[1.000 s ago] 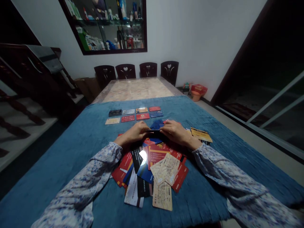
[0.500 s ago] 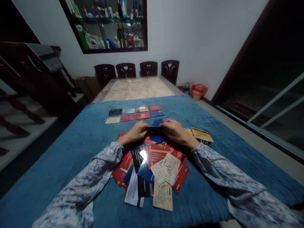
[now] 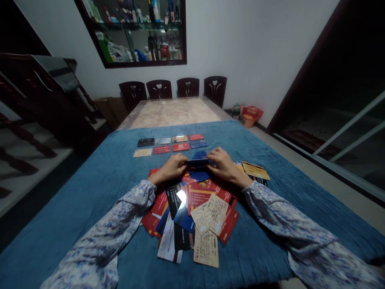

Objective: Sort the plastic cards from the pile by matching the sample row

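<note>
A dark card (image 3: 197, 162) is held level between both hands just above a heap of cards (image 3: 192, 216) on the blue cloth (image 3: 90, 192). My left hand (image 3: 171, 168) pinches its left end and my right hand (image 3: 224, 164) pinches its right end. The heap holds red, blue, black, beige and white cards that overlap each other. Beyond the hands, two short rows of cards (image 3: 173, 144) lie side by side on the cloth. Both forearms wear a speckled light sleeve.
A yellow card (image 3: 255, 170) lies at the right edge of the heap. Past the cloth the bare marble tabletop (image 3: 176, 112) runs to several dark chairs (image 3: 173, 88). A glass cabinet (image 3: 138, 32) hangs on the wall; a staircase (image 3: 36, 120) stands left, a sliding door right.
Both hands have lifted the dark card slightly and carried it a little away from me, towards the laid-out rows. The right hand's fingers have shifted along the card's end.
</note>
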Demonstrator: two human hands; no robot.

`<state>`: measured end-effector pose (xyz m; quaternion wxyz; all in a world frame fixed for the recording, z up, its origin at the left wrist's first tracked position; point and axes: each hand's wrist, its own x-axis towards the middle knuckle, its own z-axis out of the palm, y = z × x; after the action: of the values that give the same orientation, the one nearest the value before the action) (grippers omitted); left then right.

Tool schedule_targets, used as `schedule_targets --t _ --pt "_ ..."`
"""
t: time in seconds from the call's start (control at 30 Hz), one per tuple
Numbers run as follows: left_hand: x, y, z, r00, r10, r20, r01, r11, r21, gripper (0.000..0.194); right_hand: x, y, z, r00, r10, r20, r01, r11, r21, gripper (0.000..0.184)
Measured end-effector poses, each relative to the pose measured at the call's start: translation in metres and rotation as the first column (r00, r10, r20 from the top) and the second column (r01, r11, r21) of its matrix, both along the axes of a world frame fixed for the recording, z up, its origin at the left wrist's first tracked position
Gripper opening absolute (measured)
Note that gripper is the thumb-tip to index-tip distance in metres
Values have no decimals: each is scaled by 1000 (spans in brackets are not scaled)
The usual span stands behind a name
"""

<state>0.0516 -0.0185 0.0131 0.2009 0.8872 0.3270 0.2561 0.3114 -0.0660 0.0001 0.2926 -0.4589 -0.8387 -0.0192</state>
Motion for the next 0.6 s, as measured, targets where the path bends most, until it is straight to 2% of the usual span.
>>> schedule_targets --t 0.33,0.47,0.6 --pt "2 -4 4 1000 -28 -1 28 1000 -7 13 -7 2 3 966 38 -257 -22 998 64 14" --pt "2 -3 3 1000 -23 8 23 999 25 11 -11 3 5 966 25 -256 2 994 107 15" --pt "2 -1 2 998 -8 67 4 998 67 17 -13 3 10 980 -15 -197 60 973 223 19"
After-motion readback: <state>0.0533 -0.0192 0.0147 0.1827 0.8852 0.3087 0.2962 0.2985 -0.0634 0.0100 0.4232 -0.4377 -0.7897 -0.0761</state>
